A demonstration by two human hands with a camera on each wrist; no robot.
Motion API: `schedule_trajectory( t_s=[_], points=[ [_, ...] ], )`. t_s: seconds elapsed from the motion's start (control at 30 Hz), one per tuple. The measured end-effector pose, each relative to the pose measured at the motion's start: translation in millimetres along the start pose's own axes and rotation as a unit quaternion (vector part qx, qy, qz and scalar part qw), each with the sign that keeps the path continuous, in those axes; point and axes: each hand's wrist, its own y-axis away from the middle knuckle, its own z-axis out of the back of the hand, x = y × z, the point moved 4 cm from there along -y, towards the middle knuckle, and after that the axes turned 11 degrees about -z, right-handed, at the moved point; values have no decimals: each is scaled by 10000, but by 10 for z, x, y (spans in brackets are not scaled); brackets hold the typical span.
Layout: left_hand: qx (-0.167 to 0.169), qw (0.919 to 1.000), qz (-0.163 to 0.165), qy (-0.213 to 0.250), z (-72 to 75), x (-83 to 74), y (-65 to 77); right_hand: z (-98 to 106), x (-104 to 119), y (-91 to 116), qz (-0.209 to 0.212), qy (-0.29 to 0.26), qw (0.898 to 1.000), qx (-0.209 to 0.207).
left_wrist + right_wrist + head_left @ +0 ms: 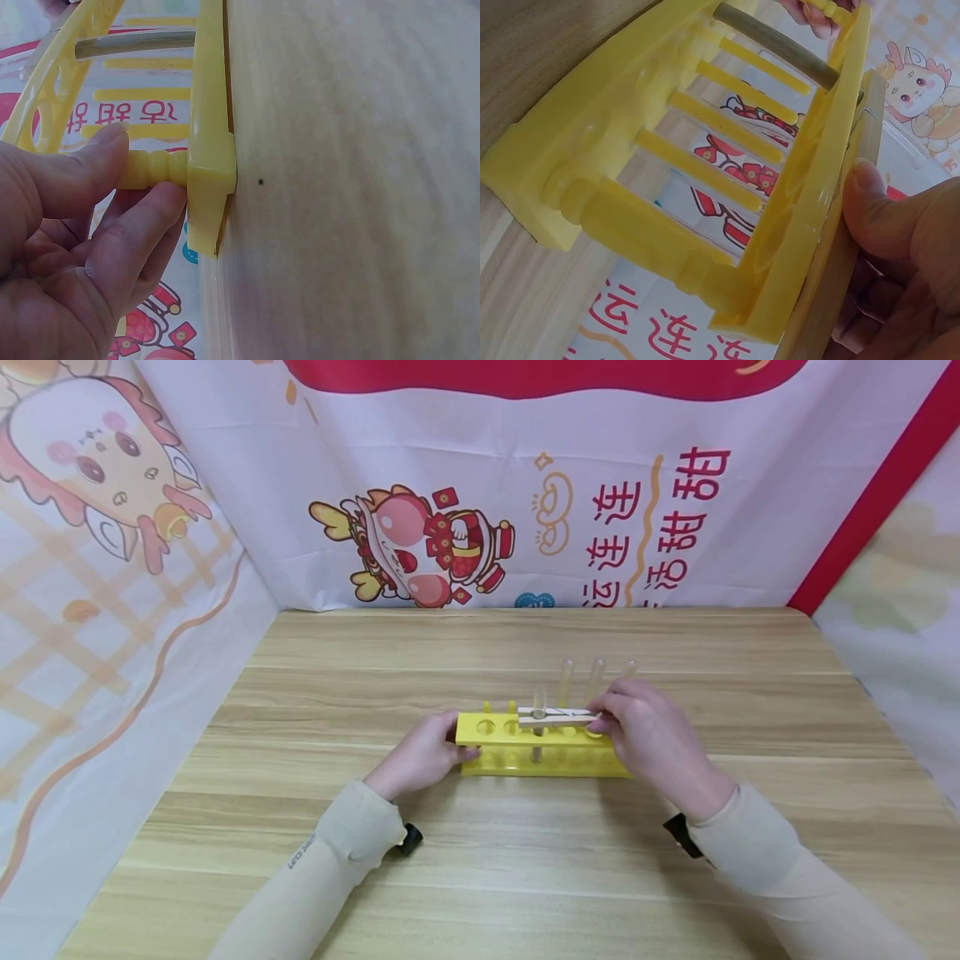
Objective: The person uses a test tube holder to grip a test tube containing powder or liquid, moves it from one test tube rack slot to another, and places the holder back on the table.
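A yellow test tube rack (525, 770) stands on the table. My left hand (423, 750) grips its left end post (154, 169) between thumb and fingers. With my right hand (660, 739) I hold a wooden test tube clamp (534, 722) above the rack's right part. The clamp's far end is around the upper part of a test tube (537, 750), which stands upright through a hole in the rack. Grey-brown contents show in this tube (780, 46) in the right wrist view. The right hand hides the rack's right end in the head view.
Several clear test tubes (567, 670) stand upside down along the rack's back, round ends up. Two bare yellow pegs (487, 707) show at the back left. The wooden table (480, 877) meets a printed cloth (450, 443) behind. Each wrist wears a dark strap.
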Motion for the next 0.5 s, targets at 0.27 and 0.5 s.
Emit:
schedule_trajectory(
  t_s=[0.27,0.5],
  points=[
    [6,10000,20,8,0,2,4,-6,8,12,6,30,9999,-152],
    [20,10000,-6,7,-1,7,0,-18,11,29,61,-3,9993,-363]
  ],
)
